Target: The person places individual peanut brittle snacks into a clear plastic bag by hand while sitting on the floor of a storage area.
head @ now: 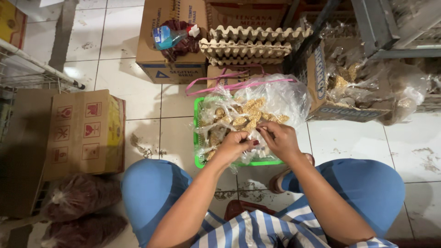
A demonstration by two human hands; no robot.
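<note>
A green plastic basket [198,133] sits on the tiled floor in front of my knees. Inside it lies a large clear plastic bag [285,96] filled with several pale brown snack pieces [248,115]. My left hand [232,146] and my right hand [278,138] meet over the near side of the basket. Both pinch a small clear packet [251,137] of the snacks between their fingertips. A pink plastic string [229,82] trails from the bag's far side.
Stacked grey egg trays [250,46] rest on cardboard boxes behind the basket. A blue spray bottle [170,36] lies on a box. Another box [85,133] stands left, above dark red bags [78,197]. Bagged goods [367,82] sit right under a metal rack [381,27].
</note>
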